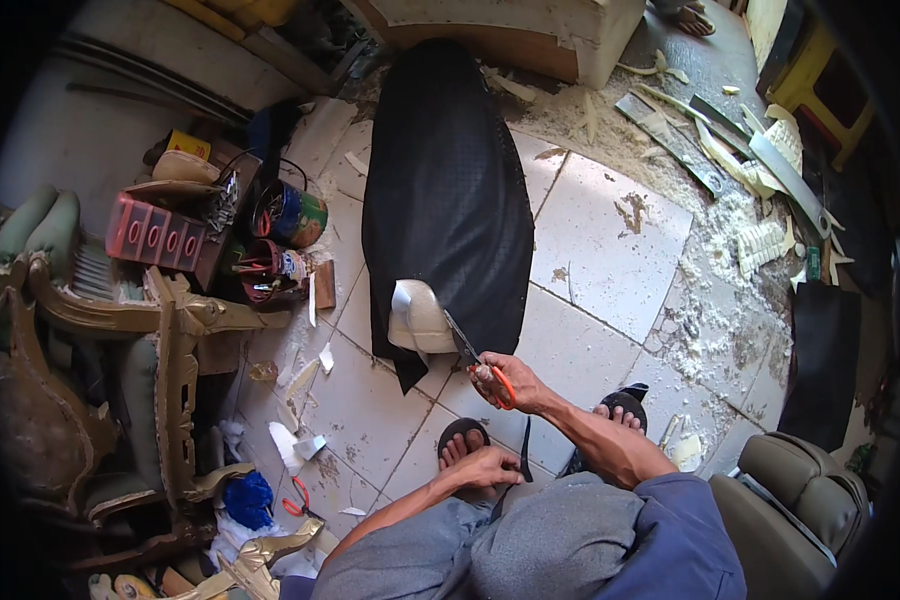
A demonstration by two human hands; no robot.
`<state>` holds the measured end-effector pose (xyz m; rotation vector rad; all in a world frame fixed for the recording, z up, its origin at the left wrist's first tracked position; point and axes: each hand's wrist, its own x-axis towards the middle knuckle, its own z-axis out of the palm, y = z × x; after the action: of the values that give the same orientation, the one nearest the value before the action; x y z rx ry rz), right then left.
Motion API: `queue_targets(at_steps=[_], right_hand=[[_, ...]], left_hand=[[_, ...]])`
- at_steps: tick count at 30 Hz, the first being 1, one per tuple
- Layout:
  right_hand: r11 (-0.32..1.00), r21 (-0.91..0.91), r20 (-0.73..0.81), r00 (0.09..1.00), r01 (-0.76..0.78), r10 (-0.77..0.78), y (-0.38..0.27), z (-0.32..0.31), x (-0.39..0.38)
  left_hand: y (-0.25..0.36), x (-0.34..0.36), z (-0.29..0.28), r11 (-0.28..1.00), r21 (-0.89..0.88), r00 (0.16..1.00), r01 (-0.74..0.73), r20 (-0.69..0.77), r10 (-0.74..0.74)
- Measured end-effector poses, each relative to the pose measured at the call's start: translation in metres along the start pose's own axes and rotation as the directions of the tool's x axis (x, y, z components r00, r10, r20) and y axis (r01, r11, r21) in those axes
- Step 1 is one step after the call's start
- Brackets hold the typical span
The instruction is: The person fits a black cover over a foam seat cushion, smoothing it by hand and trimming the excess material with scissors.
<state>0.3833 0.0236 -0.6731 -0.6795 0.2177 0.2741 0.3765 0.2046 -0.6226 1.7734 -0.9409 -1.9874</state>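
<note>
A long foam seat lies on the tiles in front of me, draped in a black textured cover. At its near end the cream foam is bare, beside the cover's cut edge. My right hand is closed around orange-handled scissors, their blades pointing up and left at the cover's near edge beside the foam. Above my left foot, my left hand is closed on a narrow black strip that hangs by its fingertips.
At left stand a gold carved chair frame, a pink plastic drawer box and paint-spattered cans. Red-handled pliers lie near foam scraps. Foam crumbs and metal strips litter the right side, near a grey padded seat.
</note>
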Motion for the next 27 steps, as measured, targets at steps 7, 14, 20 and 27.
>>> queue_targets(at_steps=[7,14,20,27], right_hand=[[0.289,-0.931,0.152,0.955,0.225,-0.254,-0.043,-0.012,-0.057],[-0.262,-0.769,-0.314,0.701,-0.583,-0.640,-0.120,-0.083,-0.132],[-0.179,-0.981,0.150,0.884,0.077,-0.443,-0.174,0.082,0.016],[-0.391,-0.902,0.323,0.884,0.180,-0.337,-0.182,0.120,0.147]], left_hand=[[-0.003,-0.023,-0.039,0.986,-0.142,0.722,-0.091,-0.691,-0.033],[-0.012,-0.053,-0.127,0.984,0.171,-0.230,0.057,-0.956,0.179],[-0.067,-0.074,-0.155,0.973,0.188,-0.222,-0.132,-0.963,0.156],[0.056,-0.175,-0.210,0.924,0.379,-0.336,-0.052,-0.878,0.341]])
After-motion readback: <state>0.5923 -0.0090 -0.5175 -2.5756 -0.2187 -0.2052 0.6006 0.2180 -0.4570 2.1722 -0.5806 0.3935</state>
